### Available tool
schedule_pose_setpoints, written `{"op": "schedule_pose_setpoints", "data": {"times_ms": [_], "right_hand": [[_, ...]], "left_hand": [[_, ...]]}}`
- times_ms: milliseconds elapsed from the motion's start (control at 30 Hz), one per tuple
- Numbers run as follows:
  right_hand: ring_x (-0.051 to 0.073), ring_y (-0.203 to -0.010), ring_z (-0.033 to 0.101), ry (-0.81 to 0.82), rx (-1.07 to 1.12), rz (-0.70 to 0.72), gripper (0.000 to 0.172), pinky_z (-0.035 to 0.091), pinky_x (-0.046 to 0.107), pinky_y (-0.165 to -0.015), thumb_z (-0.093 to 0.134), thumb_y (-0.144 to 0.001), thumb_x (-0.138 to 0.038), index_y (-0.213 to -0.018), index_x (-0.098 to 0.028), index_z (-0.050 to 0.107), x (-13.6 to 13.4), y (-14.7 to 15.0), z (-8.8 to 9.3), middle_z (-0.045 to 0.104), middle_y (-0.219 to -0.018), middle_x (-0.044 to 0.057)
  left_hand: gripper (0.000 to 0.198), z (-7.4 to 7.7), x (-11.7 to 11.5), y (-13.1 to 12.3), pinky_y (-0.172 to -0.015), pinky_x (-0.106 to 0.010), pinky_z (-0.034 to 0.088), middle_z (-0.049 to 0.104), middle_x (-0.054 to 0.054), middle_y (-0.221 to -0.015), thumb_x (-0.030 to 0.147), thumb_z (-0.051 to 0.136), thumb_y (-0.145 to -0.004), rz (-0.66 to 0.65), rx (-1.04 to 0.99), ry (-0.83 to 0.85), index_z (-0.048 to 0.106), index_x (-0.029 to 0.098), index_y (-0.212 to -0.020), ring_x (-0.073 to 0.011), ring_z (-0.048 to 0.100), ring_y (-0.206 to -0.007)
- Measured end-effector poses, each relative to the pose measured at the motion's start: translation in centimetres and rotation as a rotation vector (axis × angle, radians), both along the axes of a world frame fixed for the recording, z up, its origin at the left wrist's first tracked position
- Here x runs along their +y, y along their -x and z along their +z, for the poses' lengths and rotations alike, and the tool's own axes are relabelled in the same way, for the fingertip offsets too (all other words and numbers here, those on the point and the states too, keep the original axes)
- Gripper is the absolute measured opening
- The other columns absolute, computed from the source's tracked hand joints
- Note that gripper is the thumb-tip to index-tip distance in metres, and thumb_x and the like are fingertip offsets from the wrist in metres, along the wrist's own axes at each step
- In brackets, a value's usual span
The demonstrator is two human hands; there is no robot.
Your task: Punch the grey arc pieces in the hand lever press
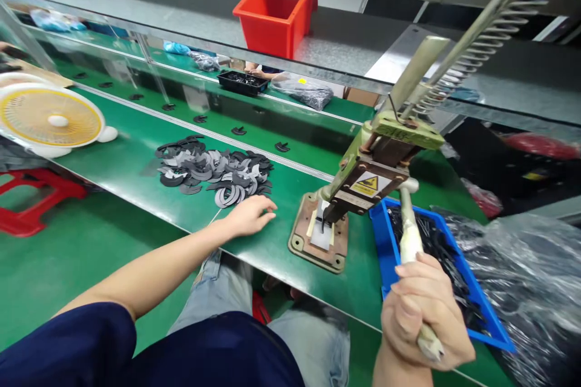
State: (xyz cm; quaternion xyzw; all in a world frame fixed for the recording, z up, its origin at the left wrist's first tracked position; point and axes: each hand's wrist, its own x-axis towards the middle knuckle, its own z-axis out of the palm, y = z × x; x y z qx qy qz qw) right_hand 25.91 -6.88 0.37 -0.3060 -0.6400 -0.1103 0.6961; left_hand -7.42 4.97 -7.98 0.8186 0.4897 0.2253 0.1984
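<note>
Green worktop (267,248) across the view. Right hand (426,314): grip wrapped round lever (408,224) of press (358,184); blue bin (382,248) of black parts (436,242) just beside. Left hand (251,216): grip loosely spread, near edge of grey-piece pile (218,166), left of press. Beyond: spaced dark parts (238,131) on belt (261,140); farther, red bin (267,30) on shelf (181,9).

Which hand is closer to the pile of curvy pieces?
Left. The left hand is just beside the pile; the right hand is farther away, gripping the lever.
</note>
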Motion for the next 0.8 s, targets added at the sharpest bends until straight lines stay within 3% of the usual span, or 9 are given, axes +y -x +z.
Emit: {"op": "schedule_pose_setpoints", "data": {"times_ms": [100,200,333,467,667,800], "right_hand": [[0.023,-0.059,0.066,-0.056,0.029,-0.003,0.029,0.058,0.060,-0.080,0.068,-0.072,-0.021,-0.048,-0.023,0.053,0.5,-0.1,-0.3,0.061,-0.056,-0.001],[0.022,-0.057,0.065,-0.088,0.068,-0.009,0.033,0.058,0.061,-0.080,0.069,-0.073,-0.024,-0.046,-0.023,0.050,0.8,0.1,-0.5,0.060,-0.053,-0.001],[0.021,-0.062,0.067,-0.043,0.071,-0.014,0.031,0.057,0.061,-0.084,0.067,-0.075,-0.022,-0.048,-0.023,0.051,0.5,0.3,-0.3,0.061,-0.056,-0.002],[0.021,-0.064,0.066,-0.019,0.029,-0.020,0.027,0.056,0.061,-0.084,0.064,-0.075,-0.019,-0.051,-0.023,0.052,0.0,0.4,0.0,0.061,-0.058,-0.002],[0.020,-0.065,0.067,-0.013,0.016,-0.020,0.027,0.056,0.060,-0.084,0.063,-0.076,-0.018,-0.053,-0.022,0.052,-0.1,0.5,0.2,0.061,-0.060,-0.002],[0.019,-0.064,0.066,-0.046,0.039,-0.011,0.029,0.056,0.058,-0.086,0.065,-0.077,-0.019,-0.052,-0.021,0.051,0.1,0.7,0.1,0.061,-0.059,-0.002]], "left_hand": [[0.026,0.1,2.1,3.8,-0.100,-0.041,0.050,0.075,-0.011,-0.114,0.038,0.061,-0.097,0.227,0.180,-0.090,0.070,0.021,-0.115,-0.0283,0.067,-0.111],[0.035,0.6,3.8,5.2,-0.095,-0.042,0.048,0.075,-0.014,-0.112,0.049,0.061,-0.096,0.346,0.365,-0.106,0.068,0.020,-0.114,-0.0323,0.066,-0.111],[0.059,0.9,5.4,3.9,-0.095,-0.046,0.044,0.075,-0.020,-0.110,0.071,0.055,-0.093,0.415,0.502,-0.121,0.065,0.017,-0.113,-0.0379,0.067,-0.112],[0.064,0.5,6.7,2.2,-0.097,-0.047,0.041,0.074,-0.025,-0.113,0.070,0.054,-0.093,0.468,0.530,-0.100,0.062,0.012,-0.120,-0.0404,0.068,-0.112],[0.042,0.2,7.7,2.8,-0.095,-0.047,0.045,0.075,-0.026,-0.109,0.040,0.050,-0.100,0.504,0.476,-0.064,0.058,0.009,-0.126,-0.0389,0.072,-0.109],[0.035,0.5,7.6,3.9,-0.090,-0.041,0.052,0.078,-0.016,-0.103,0.031,0.057,-0.098,0.546,0.114,0.033,0.056,0.014,-0.129,-0.0319,0.075,-0.104]]}}
